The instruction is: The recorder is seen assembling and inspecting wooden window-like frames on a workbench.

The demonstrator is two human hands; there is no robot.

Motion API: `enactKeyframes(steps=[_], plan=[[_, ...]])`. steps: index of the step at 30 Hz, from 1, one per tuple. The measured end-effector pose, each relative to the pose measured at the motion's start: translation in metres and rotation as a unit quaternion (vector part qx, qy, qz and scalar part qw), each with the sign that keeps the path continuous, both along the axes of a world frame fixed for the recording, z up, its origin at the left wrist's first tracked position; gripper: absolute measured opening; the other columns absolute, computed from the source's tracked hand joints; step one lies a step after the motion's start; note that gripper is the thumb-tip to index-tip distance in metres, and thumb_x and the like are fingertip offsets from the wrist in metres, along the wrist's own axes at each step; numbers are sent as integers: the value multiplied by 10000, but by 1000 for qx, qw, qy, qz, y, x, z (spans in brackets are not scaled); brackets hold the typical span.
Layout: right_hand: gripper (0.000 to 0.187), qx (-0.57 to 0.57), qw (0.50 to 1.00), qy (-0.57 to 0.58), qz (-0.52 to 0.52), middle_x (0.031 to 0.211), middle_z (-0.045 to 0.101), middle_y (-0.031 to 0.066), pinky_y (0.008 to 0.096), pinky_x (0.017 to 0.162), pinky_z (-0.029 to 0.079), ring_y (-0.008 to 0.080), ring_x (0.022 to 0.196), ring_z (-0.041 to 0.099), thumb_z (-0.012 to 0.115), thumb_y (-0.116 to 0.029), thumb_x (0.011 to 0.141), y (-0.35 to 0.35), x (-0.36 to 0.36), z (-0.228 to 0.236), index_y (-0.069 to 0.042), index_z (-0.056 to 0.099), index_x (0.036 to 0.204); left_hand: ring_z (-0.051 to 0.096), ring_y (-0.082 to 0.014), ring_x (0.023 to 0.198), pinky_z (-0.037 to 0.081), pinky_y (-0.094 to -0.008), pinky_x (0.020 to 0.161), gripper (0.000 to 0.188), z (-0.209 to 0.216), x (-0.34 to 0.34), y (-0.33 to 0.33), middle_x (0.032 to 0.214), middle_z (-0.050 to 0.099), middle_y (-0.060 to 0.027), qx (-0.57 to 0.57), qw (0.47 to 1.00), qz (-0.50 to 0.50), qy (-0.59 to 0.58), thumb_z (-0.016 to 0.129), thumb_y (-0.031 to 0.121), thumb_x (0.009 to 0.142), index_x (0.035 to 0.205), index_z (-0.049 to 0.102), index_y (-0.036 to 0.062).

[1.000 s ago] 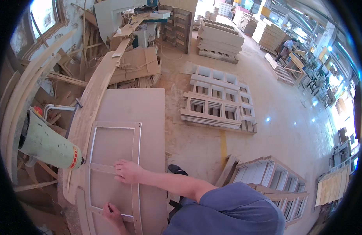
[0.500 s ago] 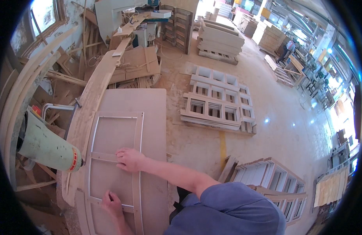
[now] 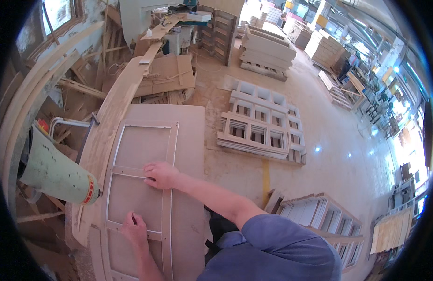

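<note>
A flat wooden door panel (image 3: 188,140) lies in front of me, with a frame of thin pale moulding strips (image 3: 172,145) laid on it. My right hand (image 3: 161,174) rests flat, fingers together, on the middle cross strip (image 3: 127,171) of the frame. My left hand (image 3: 134,229) sits lower down, fingers curled on the lower cross strip; something small and dark may be pinched in it, too small to tell. My forearms and blue sleeve come in from the bottom.
A pale green cylinder with a red band (image 3: 57,171) lies at the left of the panel beside a long curved wooden plank (image 3: 111,112). Stacks of wooden window frames (image 3: 261,129) lie on the floor to the right, more frames (image 3: 319,213) lower right.
Both hands have shifted slightly along the cross strips. The view has moved a little, and the panel now sits a bit closer.
</note>
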State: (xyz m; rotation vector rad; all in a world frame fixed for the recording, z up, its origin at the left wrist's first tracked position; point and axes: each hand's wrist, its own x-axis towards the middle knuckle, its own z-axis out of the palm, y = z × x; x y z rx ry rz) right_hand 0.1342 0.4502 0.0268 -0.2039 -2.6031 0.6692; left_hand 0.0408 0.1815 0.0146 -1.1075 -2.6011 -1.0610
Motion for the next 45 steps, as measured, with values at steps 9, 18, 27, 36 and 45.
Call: enactKeyframes(steps=[9, 18, 27, 36, 45], plan=[[167, -13, 999, 44, 5, 1013, 712, 106, 435, 841, 578, 309, 1010, 687, 665, -222, 898, 31, 4, 2, -66, 706, 855, 674, -390, 722, 530, -475, 644, 124, 15, 6, 35, 784, 673, -196, 3, 999, -28, -21, 635, 154, 907, 893, 700, 50], [183, 18, 1000, 14, 11, 1063, 729, 96, 430, 916, 560, 295, 1118, 667, 684, -230, 915, 46, -7, 12, -50, 693, 881, 693, -399, 725, 543, -523, 647, 155, 10, 2, 56, 769, 699, -182, -11, 999, 20, -46, 631, 213, 925, 977, 704, 87], [117, 34, 998, -9, -54, 826, 629, 136, 477, 718, 541, 353, 829, 645, 664, -125, 824, -102, 42, 26, -85, 630, 720, 690, -433, 785, 543, -530, 695, 225, 1, 2, 58, 816, 700, -210, 12, 997, 39, -72, 626, 290, 924, 993, 694, 87], [218, -17, 998, 62, 25, 1074, 696, 148, 447, 1036, 490, 344, 1132, 623, 680, -163, 810, -166, 33, -12, -20, 699, 974, 650, -421, 705, 498, -504, 627, 313, -36, -20, 34, 794, 659, -233, 106, 994, -35, -12, 495, 267, 1045, 1129, 669, 21], [210, 22, 998, 48, 44, 1017, 696, 112, 428, 1058, 469, 299, 1162, 599, 672, -215, 860, -156, 37, -8, -25, 710, 942, 584, -161, 763, 479, -340, 669, 296, -28, -32, 28, 825, 602, -14, 269, 877, -144, -372, 522, 247, 1066, 1120, 681, 3]])
